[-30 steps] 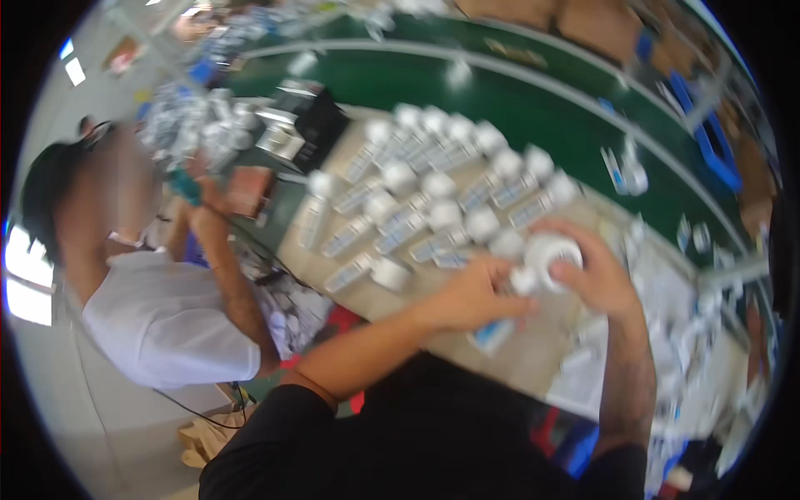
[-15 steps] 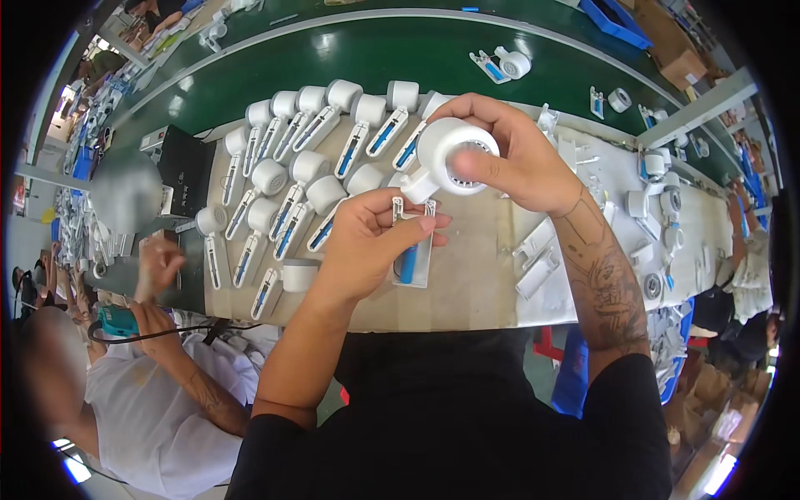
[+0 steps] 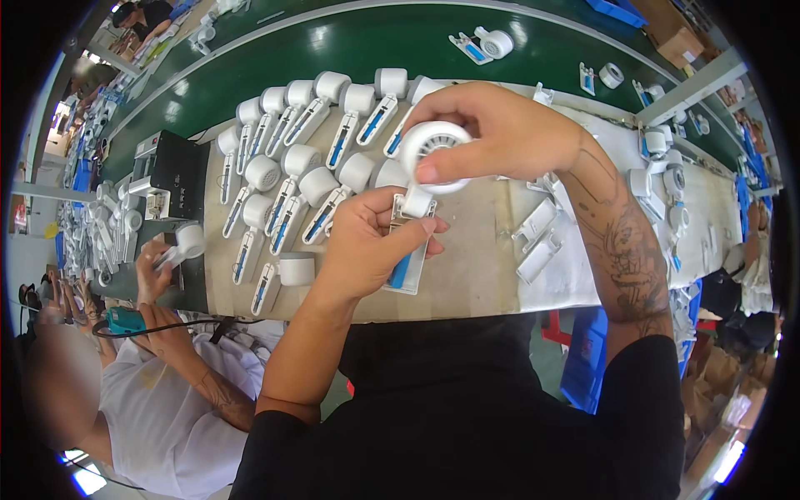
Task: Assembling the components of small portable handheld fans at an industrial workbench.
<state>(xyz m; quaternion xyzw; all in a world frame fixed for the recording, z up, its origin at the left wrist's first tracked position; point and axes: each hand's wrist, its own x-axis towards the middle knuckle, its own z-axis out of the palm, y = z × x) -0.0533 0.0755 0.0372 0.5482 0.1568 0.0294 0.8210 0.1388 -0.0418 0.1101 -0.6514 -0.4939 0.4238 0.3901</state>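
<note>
My right hand [image 3: 500, 133] grips a white round fan head [image 3: 414, 158], its thumb lying over the grille. The head's short neck meets the top of an open white handle shell [image 3: 412, 282]; whether it is seated there I cannot tell. A blue battery [image 3: 402, 272] lies inside the shell. My left hand [image 3: 362, 242] pinches this shell near its upper end, thumb across the front and fingers behind. To the left, several white fans [image 3: 292, 187] with open handles and blue batteries lie in rows, heads pointing away from me.
White handle covers [image 3: 537, 242] lie on the mat at the right. A black box [image 3: 171, 175] stands at the left. Beside me a co-worker's hand [image 3: 152, 271] holds a white fan, with a teal power tool [image 3: 123, 320] nearby. Beyond the mat runs a green belt [image 3: 350, 46] carrying loose parts.
My right hand has brought the fan head down and left, so its neck now meets the shell. The shell has tilted. A white fan now shows in the co-worker's hand.
</note>
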